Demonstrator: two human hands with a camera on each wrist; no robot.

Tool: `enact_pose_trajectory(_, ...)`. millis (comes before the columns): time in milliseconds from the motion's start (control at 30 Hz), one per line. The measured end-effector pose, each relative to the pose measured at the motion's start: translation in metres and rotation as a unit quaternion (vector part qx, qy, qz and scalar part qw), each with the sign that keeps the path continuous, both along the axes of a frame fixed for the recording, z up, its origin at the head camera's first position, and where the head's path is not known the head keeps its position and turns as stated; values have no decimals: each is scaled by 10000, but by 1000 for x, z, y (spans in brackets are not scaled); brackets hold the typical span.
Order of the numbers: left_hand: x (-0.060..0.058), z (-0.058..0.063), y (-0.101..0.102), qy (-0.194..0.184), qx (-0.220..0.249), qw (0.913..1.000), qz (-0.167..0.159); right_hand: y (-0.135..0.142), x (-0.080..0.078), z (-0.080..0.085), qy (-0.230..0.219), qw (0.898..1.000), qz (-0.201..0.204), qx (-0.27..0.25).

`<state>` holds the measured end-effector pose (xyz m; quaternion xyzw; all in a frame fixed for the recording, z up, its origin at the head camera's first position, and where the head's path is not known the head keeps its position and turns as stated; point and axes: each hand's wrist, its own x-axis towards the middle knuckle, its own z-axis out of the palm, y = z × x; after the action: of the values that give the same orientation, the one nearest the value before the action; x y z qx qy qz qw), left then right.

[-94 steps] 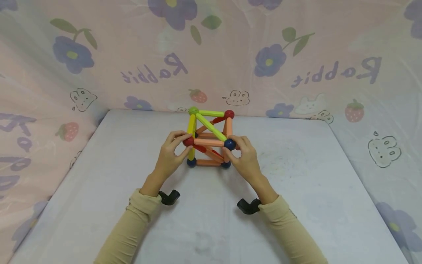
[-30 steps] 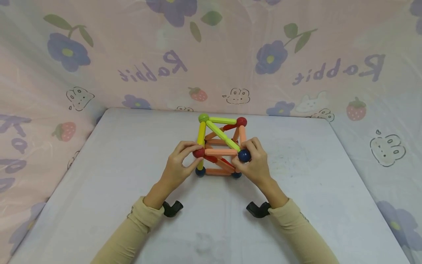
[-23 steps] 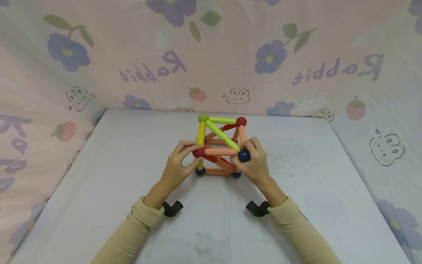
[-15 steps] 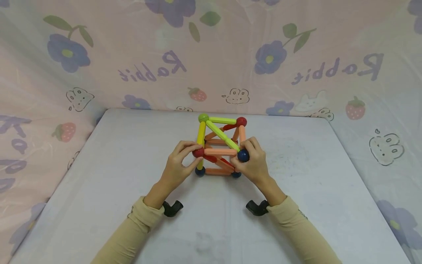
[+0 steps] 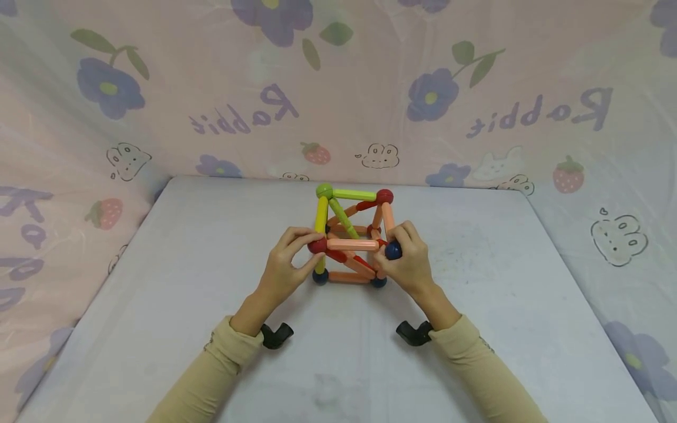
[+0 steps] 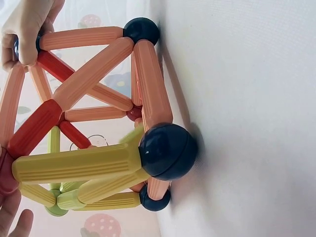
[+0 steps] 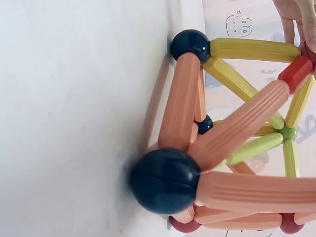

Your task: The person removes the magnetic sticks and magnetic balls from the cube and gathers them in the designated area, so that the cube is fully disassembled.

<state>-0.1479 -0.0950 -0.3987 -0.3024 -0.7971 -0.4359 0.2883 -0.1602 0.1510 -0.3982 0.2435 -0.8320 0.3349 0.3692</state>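
Note:
A cube-like frame of magnetic building rods and balls stands on the table, with dark blue balls such as the near left one (image 6: pixel 168 151) at its lower corners. My left hand (image 5: pixel 282 258) pinches the red ball (image 5: pixel 317 245) at the near upper left corner. With curled fingers, my right hand (image 5: pixel 411 258) grips the dark blue ball (image 5: pixel 394 250) at the near upper right. A peach rod (image 5: pixel 351 244) spans between these balls. From the green ball (image 5: pixel 324 191) at the far upper left, a light green diagonal rod (image 5: pixel 341 212) slants down inside the frame, apart from the gripped blue ball.
The white table (image 5: pixel 492 282) spreads around the frame. Behind it hangs a printed curtain (image 5: pixel 349 88) with flowers, rabbits and strawberries. Black wrist camera mounts (image 5: pixel 277 336) stick out inward from both wrists.
The light green diagonal's near end has come off the blue ball and dropped into the frame. Earlier, the frame and both hands shifted slightly right and nearer; the right fingers curled more around the ball.

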Motion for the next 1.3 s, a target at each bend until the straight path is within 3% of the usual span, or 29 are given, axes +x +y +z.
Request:
enact_pose_trajectory(1000,1,-1,-1,-16,41,10000,61,2,7,0,179,9993,19,313)
enact_pose_trajectory(1300,1,-1,-1,-18,71,10000,43,4,6,-3,598,9967,168,521)
